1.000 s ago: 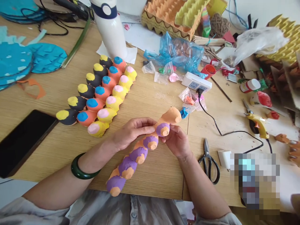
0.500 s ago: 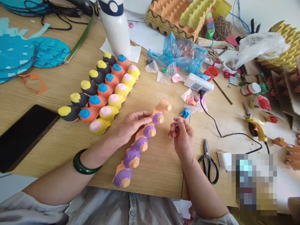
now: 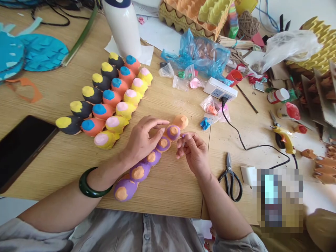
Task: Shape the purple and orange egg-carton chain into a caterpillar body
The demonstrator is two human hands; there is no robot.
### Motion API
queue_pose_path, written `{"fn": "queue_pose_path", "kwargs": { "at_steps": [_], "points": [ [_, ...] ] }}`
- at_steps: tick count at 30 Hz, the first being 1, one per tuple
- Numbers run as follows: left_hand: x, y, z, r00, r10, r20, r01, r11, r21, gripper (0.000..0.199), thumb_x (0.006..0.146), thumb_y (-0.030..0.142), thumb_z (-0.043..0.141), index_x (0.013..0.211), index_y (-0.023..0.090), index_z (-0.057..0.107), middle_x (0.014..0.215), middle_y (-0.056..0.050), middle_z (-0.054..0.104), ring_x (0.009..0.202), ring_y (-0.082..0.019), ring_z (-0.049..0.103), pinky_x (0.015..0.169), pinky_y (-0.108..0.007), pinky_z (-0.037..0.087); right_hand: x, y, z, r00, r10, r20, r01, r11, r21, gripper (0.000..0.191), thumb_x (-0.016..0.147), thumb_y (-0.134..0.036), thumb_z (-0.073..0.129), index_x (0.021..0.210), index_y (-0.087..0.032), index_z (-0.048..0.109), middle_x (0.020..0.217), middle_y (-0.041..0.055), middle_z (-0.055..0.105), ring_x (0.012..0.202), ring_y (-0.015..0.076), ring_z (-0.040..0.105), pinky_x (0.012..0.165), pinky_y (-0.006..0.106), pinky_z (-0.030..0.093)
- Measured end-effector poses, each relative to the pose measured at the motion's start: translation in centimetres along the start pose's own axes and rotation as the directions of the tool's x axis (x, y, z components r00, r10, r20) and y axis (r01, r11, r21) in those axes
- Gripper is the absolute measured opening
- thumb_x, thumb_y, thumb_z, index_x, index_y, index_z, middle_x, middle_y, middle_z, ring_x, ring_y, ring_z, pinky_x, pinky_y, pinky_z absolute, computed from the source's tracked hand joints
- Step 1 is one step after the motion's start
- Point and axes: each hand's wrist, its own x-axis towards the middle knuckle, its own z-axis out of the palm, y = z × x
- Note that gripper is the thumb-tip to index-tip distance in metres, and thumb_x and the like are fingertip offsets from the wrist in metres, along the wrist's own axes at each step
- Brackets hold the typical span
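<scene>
A strip of egg-carton cups point(image 3: 138, 173), coated in purple with orange tips, lies slantwise on the table before me; its far end cup is all orange. My left hand point(image 3: 143, 140), with a dark green bangle on the wrist, is at the strip's left side, thumb and fingers apart, fingertips at its upper part. Just right of the strip, my right hand point(image 3: 193, 148) pinches a small purple bit between thumb and fingertips. Three finished-looking rows stand to the left: black with yellow tips point(image 3: 98, 82), orange with blue tips point(image 3: 109, 98) and yellow with pink tips point(image 3: 126, 110).
A black phone point(image 3: 25, 147) lies at the left, a white bottle point(image 3: 123, 31) stands behind the rows. On the right are black scissors point(image 3: 230, 178), a power strip point(image 3: 219, 90) with its cord, a yellow glue gun point(image 3: 285, 138) and small bags. Egg trays point(image 3: 194, 17) stand at the back.
The purple strip has turned its tips upward and rests lower on the table. My left hand has loosened its fingers; my right hand has come closer to the strip. The view has shifted slightly.
</scene>
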Motion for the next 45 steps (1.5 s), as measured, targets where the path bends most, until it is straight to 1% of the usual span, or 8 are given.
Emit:
{"fn": "queue_pose_path", "kwargs": {
  "at_steps": [9, 16, 19, 23, 28, 37, 42, 45],
  "points": [
    [-0.11, 0.27, 0.37, 0.915, 0.403, 0.030, -0.397, 0.911, -0.111, 0.023, 0.098, 0.023, 0.081, 0.119, 0.033, 0.081, 0.110, -0.004, 0.085, 0.104, -0.025, 0.076, 0.092, -0.047, 0.065, -0.46, 0.17, 0.58, 0.999, 0.027, 0.035, -0.026, 0.999, -0.034, 0.041, 0.086, -0.057, 0.089, 0.075, -0.020, 0.073, 0.065, -0.0040, 0.064, 0.047, 0.0069, 0.048, 0.041, 0.020, 0.054],
    [-0.17, 0.54, 0.41, 0.908, 0.420, -0.010, -0.420, 0.906, -0.054, 0.010, 0.102, 0.020, 0.075, 0.097, 0.027, 0.081, 0.092, -0.002, 0.083, 0.091, -0.021, 0.076, 0.083, -0.040, 0.064, -0.74, 0.12, 0.66, 0.997, 0.019, 0.078, -0.015, 0.999, -0.052, 0.035, 0.091, -0.053, 0.086, 0.086, -0.021, 0.074, 0.071, -0.0036, 0.070, 0.049, 0.0085, 0.059, 0.046, 0.023, 0.062],
    [-0.27, 0.54, 0.35, 0.915, 0.401, -0.037, -0.403, 0.914, -0.053, 0.010, 0.101, 0.018, 0.077, 0.097, 0.027, 0.081, 0.091, -0.002, 0.082, 0.089, -0.021, 0.075, 0.080, -0.040, 0.064, -0.87, 0.02, 0.92, 0.994, -0.081, 0.074, 0.085, 0.995, -0.047, 0.033, 0.086, -0.044, 0.092, 0.105, -0.024, 0.074, 0.087, -0.0020, 0.078, 0.060, 0.0120, 0.070, 0.053, 0.027, 0.067],
    [-0.30, 0.41, 0.18, 0.926, 0.376, -0.005, -0.376, 0.924, -0.067, 0.015, 0.103, 0.017, 0.074, 0.097, 0.030, 0.079, 0.091, -0.001, 0.082, 0.090, -0.022, 0.075, 0.080, -0.043, 0.064, -1.04, 0.06, 1.02, 0.984, -0.173, 0.047, 0.178, 0.977, -0.119, 0.024, 0.091, -0.039, 0.089, 0.100, -0.023, 0.074, 0.083, -0.0014, 0.079, 0.061, 0.0129, 0.074, 0.061, 0.029, 0.070],
    [-0.18, 0.25, 0.03, 0.928, 0.374, 0.006, -0.373, 0.926, -0.056, 0.018, 0.100, 0.023, 0.080, 0.115, 0.033, 0.079, 0.109, -0.003, 0.085, 0.100, -0.024, 0.076, 0.088, -0.048, 0.065, -0.84, 0.16, 0.83, 0.991, -0.125, 0.043, 0.129, 0.987, -0.100, 0.028, 0.091, -0.046, 0.088, 0.098, -0.022, 0.074, 0.078, -0.0026, 0.076, 0.056, 0.0119, 0.070, 0.054, 0.028, 0.068],
    [-0.33, 0.84, -0.16, 0.940, 0.342, -0.009, -0.342, 0.938, -0.062, 0.012, 0.103, 0.024, 0.074, 0.098, 0.033, 0.080, 0.094, -0.001, 0.084, 0.095, -0.025, 0.078, 0.086, -0.051, 0.066, -0.83, -0.26, 1.09, 0.999, -0.020, 0.045, 0.021, 0.999, -0.034, 0.032, 0.088, -0.049, 0.090, 0.090, -0.021, 0.073, 0.079, -0.0014, 0.076, 0.055, 0.0109, 0.066, 0.052, 0.028, 0.067],
    [-0.30, 0.78, -0.20, 0.954, 0.299, 0.035, -0.295, 0.951, -0.088, 0.028, 0.100, 0.030, 0.079, 0.128, 0.037, 0.078, 0.116, -0.002, 0.085, 0.104, -0.026, 0.078, 0.091, -0.051, 0.067, -0.69, -0.34, 1.04, 1.000, 0.005, 0.017, -0.005, 1.000, -0.020, 0.039, 0.085, -0.056, 0.090, 0.089, -0.021, 0.072, 0.073, -0.0030, 0.072, 0.052, 0.0110, 0.064, 0.051, 0.028, 0.067],
    [-0.31, 0.57, 0.07, 0.937, 0.349, 0.004, -0.347, 0.932, -0.103, 0.020, 0.099, 0.025, 0.079, 0.116, 0.035, 0.081, 0.109, -0.001, 0.086, 0.102, -0.025, 0.079, 0.093, -0.051, 0.066, -0.67, -0.23, 1.00, 0.999, 0.024, 0.040, -0.024, 1.000, -0.001, 0.038, 0.086, -0.054, 0.090, 0.089, -0.021, 0.073, 0.074, -0.0027, 0.074, 0.052, 0.0106, 0.064, 0.052, 0.028, 0.067]
  ]
}}
